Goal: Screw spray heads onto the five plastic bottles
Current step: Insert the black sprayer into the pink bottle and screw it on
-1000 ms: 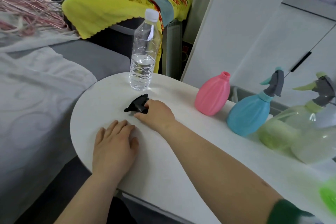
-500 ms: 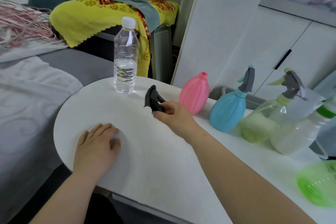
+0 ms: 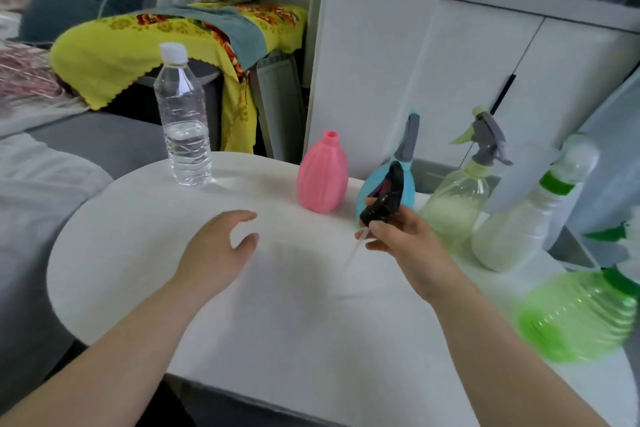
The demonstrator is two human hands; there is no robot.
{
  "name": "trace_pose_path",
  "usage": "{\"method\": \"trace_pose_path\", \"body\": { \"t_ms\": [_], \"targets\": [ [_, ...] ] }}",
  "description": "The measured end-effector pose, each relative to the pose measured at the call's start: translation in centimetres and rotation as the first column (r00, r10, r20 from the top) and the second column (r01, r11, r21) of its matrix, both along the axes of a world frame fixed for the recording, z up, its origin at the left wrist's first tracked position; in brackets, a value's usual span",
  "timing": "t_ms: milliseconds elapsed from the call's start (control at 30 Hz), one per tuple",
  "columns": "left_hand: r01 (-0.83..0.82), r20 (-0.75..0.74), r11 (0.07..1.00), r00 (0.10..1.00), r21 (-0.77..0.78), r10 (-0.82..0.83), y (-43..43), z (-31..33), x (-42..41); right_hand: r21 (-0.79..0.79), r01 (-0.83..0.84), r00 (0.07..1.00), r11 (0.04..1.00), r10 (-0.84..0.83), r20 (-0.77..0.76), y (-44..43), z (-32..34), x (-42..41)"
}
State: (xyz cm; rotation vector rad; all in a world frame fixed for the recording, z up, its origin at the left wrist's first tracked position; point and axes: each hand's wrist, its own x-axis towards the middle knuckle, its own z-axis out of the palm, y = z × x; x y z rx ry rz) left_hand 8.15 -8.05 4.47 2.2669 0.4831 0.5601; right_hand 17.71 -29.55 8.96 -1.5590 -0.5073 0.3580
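Observation:
My right hand [image 3: 407, 243] grips a black spray head [image 3: 386, 199], its clear dip tube hanging down to the left, held above the table right of the pink bottle [image 3: 322, 174]. The pink bottle stands upright with a bare neck. Behind the spray head stands a blue bottle [image 3: 408, 189] with a grey head. To its right stand a pale green bottle [image 3: 457, 204] with a grey head and a white bottle [image 3: 519, 232] with a green collar. A bright green bottle [image 3: 581, 315] is at the right edge, blurred. My left hand [image 3: 216, 250] hovers over the table, fingers apart and holding nothing.
A capped clear water bottle [image 3: 183, 121] stands at the back left of the white rounded table [image 3: 138, 253]. White cabinets rise behind the bottles. A yellow cloth over furniture and grey bedding lie to the left.
My right hand lifted the black spray head off the table and carried it right, past the pink bottle. My left hand rose off the table and moved right, fingers opening.

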Motion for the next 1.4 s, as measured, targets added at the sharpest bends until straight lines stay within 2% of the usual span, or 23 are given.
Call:
{"method": "trace_pose_path", "body": {
  "t_ms": [167,267,400,500,600,767,900,1100,1233,1400],
  "targets": [
    [0.091,0.067,0.99,0.994,-0.105,-0.084,-2.3,3.2,7.3,0.061,0.011,0.999,0.998,-0.009,-0.032,-2.7,-0.2,0.9],
    [0.08,0.051,0.983,0.996,-0.167,-0.072,-3.2,4.4,10.9,0.09,0.022,0.998,0.996,-0.016,-0.061,-3.6,-0.6,1.2],
    [0.074,-0.001,0.993,0.997,-0.094,-0.075,-3.3,4.4,14.6,0.077,0.042,0.997,0.996,-0.037,-0.065,-4.3,-1.2,1.5],
    [0.097,-0.031,0.975,0.994,-0.198,-0.106,-3.1,3.8,16.3,0.068,0.018,0.998,0.998,-0.013,-0.065,-4.8,-1.5,1.7],
    [0.071,-0.063,0.976,0.994,-0.208,-0.086,-2.9,2.6,16.8,0.116,0.016,0.995,0.993,-0.005,-0.098,-5.2,-1.6,1.9],
    [-0.013,0.032,0.952,0.999,-0.305,0.023,-3.7,1.4,15.3,0.175,0.026,0.991,0.984,-0.003,-0.132,-5.6,-1.4,1.8],
    [0.033,0.047,0.95,0.999,-0.311,-0.019,-4.1,1.2,11.6,0.213,0.045,0.994,0.976,-0.022,-0.106,-5.8,-0.4,1.4],
    [0.185,0.096,0.915,0.982,-0.36,-0.161,-4.0,1.0,4.5,0.296,0.076,0.996,0.952,-0.06,-0.063,-4.9,2.3,0.3],
    [0.275,0.111,0.866,0.961,-0.417,-0.252,-4.9,0.8,1.1,0.363,0.094,0.995,0.927,-0.096,-0.014,-3.5,4.8,-0.4],
    [0.283,0.128,0.844,0.959,-0.455,-0.253,-5.6,0.7,-0.3,0.412,0.088,0.991,0.907,-0.121,0.056,-1.9,7.7,-1.3]
  ]
}}
